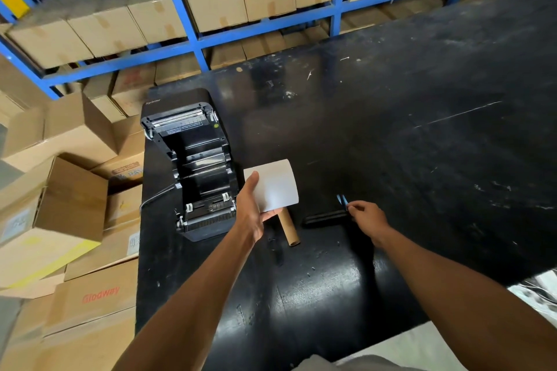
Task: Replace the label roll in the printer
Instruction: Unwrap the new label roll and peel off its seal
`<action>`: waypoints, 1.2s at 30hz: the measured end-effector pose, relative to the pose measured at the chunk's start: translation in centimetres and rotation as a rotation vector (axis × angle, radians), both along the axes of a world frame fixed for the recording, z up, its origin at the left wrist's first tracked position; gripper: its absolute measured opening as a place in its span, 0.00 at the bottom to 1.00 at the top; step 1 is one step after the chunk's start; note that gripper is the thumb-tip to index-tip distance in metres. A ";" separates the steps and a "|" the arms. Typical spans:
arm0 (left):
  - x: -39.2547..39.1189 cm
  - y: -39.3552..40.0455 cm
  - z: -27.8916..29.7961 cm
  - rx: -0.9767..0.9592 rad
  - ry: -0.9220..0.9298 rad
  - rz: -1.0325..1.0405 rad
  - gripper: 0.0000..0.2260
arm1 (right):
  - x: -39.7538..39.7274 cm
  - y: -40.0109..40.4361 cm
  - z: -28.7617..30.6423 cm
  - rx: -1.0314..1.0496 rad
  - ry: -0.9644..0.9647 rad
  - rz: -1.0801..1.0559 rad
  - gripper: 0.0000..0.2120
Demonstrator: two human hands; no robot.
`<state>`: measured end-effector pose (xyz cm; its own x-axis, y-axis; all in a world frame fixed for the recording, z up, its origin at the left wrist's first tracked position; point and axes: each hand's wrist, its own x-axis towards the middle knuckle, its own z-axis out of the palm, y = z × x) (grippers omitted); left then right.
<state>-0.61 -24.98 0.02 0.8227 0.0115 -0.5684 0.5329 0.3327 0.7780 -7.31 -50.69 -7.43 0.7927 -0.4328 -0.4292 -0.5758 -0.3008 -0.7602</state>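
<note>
A black label printer (199,172) stands open at the table's left edge, its lid tipped back and its roll bay bare. Just right of it my left hand (251,208) holds a white label roll (275,185) above the table. A brown cardboard core (288,227) lies on the table below that roll. Farther right lies a black spindle (325,217) with a blue end piece (342,199); my right hand (367,217) pinches its right end by the blue piece.
The black table (422,129) reaches far to the right. Stacked cardboard boxes (75,220) crowd the floor on the left. Blue shelving (187,9) full of boxes runs behind the table. A thin cable (153,199) hangs off the printer's left side.
</note>
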 end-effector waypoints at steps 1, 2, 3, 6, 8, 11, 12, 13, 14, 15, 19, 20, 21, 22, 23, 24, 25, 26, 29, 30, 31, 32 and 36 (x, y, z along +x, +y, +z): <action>0.0 0.0 0.0 -0.006 0.000 0.003 0.13 | 0.1 -0.1 0.1 0.059 -0.012 -0.062 0.10; 0.1 0.0 0.0 -0.014 0.000 0.007 0.13 | 0.3 -0.1 0.3 0.127 -0.025 -0.124 0.12; 0.2 0.1 0.1 -0.023 0.001 0.010 0.14 | 0.6 -0.1 0.4 0.208 -0.043 -0.182 0.13; 0.4 0.4 0.1 -0.048 -0.005 0.005 0.13 | 1.7 0.4 1.4 0.449 -0.114 -0.282 0.14; 0.3 0.7 0.1 -0.091 -0.015 0.002 0.14 | 2.3 0.8 2.3 0.536 -0.159 -0.279 0.14; 0.0 0.9 0.2 -0.180 -0.026 0.014 0.14 | 3.3 1.5 3.5 0.641 -0.209 -0.265 0.14; -0.1 1.0 0.2 -0.202 -0.032 0.012 0.14 | 3.6 1.7 3.7 0.679 -0.218 -0.272 0.15; -0.2 1.1 0.2 -0.223 -0.039 0.012 0.13 | 4.0 1.9 3.8 0.710 -0.224 -0.269 0.15; -0.2 1.2 0.3 -0.242 -0.041 0.013 0.14 | 4.2 2.1 3.9 0.733 -0.225 -0.254 0.15; -0.2 1.4 0.4 -0.259 -0.038 0.014 0.14 | 4.3 2.3 4.0 0.748 -0.221 -0.233 0.14; -0.2 2.0 0.6 -0.288 -0.023 0.005 0.16 | 4.4 2.5 4.1 0.767 -0.208 -0.183 0.13; -0.2 2.2 0.7 -0.285 -0.025 0.000 0.17 | 4.6 2.6 4.2 0.762 -0.210 -0.174 0.13; -0.2 2.3 0.7 -0.276 -0.026 -0.002 0.17 | 4.7 2.7 4.3 0.752 -0.211 -0.161 0.13; -0.2 2.5 0.7 -0.261 -0.027 -0.005 0.17 | 4.9 2.7 4.4 0.738 -0.215 -0.146 0.13; -0.3 2.6 0.7 -0.244 -0.032 -0.009 0.17 | 5.0 2.8 4.5 0.722 -0.221 -0.128 0.13; -0.3 2.7 0.8 -0.224 -0.037 -0.013 0.17 | 5.1 2.9 4.6 0.700 -0.230 -0.110 0.13; -0.4 2.7 0.8 -0.201 -0.042 -0.017 0.17 | 5.1 2.9 4.8 0.678 -0.238 -0.094 0.13; -0.4 2.7 0.9 -0.179 -0.048 -0.020 0.17 | 5.1 2.9 4.9 0.659 -0.246 -0.079 0.13; -0.5 2.7 1.5 -0.092 -0.087 -0.030 0.17 | 5.2 2.8 5.3 0.634 -0.293 -0.051 0.12; -0.3 2.6 1.6 -0.055 -0.102 -0.025 0.20 | 5.3 2.8 5.5 0.622 -0.308 -0.044 0.11; -0.1 2.6 1.8 -0.018 -0.118 -0.021 0.23 | 5.5 2.9 5.7 0.609 -0.320 -0.038 0.10; 0.1 2.6 2.0 0.026 -0.138 -0.020 0.23 | 5.7 3.2 6.0 0.594 -0.328 -0.024 0.09; 0.5 1.9 2.7 0.093 -0.181 0.003 0.19 | 6.4 5.4 7.3 0.557 -0.336 0.095 0.09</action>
